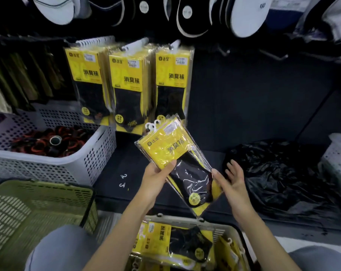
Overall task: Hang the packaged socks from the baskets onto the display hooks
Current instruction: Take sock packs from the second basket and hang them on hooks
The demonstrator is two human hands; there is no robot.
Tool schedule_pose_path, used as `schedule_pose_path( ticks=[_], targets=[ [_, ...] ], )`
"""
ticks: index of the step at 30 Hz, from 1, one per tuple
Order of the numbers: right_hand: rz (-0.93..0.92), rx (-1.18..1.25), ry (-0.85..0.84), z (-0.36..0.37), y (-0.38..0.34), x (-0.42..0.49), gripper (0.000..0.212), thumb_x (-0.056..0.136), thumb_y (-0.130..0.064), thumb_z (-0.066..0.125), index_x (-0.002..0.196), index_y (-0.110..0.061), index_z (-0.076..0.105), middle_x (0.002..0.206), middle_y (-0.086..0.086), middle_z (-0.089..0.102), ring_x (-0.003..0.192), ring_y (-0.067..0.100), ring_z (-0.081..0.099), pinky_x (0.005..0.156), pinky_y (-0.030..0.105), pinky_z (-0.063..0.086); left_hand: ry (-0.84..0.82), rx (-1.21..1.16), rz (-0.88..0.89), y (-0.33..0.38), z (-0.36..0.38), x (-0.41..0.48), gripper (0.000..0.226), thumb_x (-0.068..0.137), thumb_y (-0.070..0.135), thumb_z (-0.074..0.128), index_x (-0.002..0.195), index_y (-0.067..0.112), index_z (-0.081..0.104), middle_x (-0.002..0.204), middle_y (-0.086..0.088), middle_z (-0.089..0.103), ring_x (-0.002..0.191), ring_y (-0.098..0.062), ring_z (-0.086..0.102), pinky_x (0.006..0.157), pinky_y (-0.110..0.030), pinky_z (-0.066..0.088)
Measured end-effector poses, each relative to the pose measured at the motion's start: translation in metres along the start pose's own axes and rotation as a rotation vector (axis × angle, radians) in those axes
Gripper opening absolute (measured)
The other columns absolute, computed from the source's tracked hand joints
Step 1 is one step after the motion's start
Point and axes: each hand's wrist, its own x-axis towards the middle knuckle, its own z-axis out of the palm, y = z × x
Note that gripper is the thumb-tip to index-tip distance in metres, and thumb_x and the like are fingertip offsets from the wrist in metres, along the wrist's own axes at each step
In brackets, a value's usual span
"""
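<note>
My left hand (pixel 156 178) grips a small stack of yellow-and-black sock packs (pixel 177 153) by its left edge, thumb on top, white hanger tabs pointing up-left. My right hand (pixel 231 179) is spread, its fingertips touching the stack's lower right edge. Three rows of the same sock packs (pixel 130 83) hang on white display hooks (pixel 135 44) on the dark panel above. Below my arms, a beige basket (pixel 227 230) holds more sock packs (pixel 175 245).
A white perforated basket (pixel 95 153) with red-and-black items sits at left, a green basket (pixel 38 204) below it. A crumpled black plastic bag (pixel 286 177) lies on the dark shelf at right, beside another white basket (pixel 339 153). Bare hooks (pixel 273 54) stick out at upper right. Caps hang along the top.
</note>
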Motion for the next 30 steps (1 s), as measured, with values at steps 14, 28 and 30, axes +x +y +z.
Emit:
schedule_pose_path(
  ticks=[14, 28, 30],
  targets=[
    [-0.448, 0.041, -0.106, 0.046, -0.100, 0.020, 0.032, 0.074, -0.032, 0.071, 0.101, -0.018, 0.062, 0.093, -0.002, 0.072, 0.086, 0.007, 0.068, 0.073, 0.015, 0.052, -0.102, 0.066, 0.213, 0.072, 0.016, 0.021, 0.033, 0.057, 0.035, 0.082, 0.088, 0.031, 0.073, 0.090, 0.016, 0.075, 0.083, 0.002, 0.069, 0.061, -0.005, 0.048],
    [-0.361, 0.096, 0.081, 0.001, -0.154, 0.072, 0.011, 0.092, -0.024, 0.058, 0.099, -0.022, 0.067, 0.094, -0.005, 0.075, 0.090, 0.010, 0.070, 0.083, 0.030, 0.052, 0.125, 0.187, 0.424, 0.135, 0.008, 0.056, 0.034, 0.084, 0.054, 0.053, 0.062, 0.028, 0.057, 0.042, 0.014, 0.052, 0.041, 0.000, 0.049, 0.046, -0.002, 0.036],
    [-0.367, 0.063, 0.077, 0.002, -0.163, 0.080, 0.011, 0.093, -0.024, 0.058, 0.099, -0.023, 0.066, 0.094, -0.004, 0.075, 0.091, 0.011, 0.070, 0.083, 0.029, 0.053, 0.161, 0.203, 0.425, 0.143, 0.007, 0.058, 0.049, 0.085, 0.053, 0.053, 0.043, 0.030, 0.042, 0.036, 0.012, 0.026, 0.033, -0.003, 0.027, 0.037, -0.006, 0.026]
  ],
)
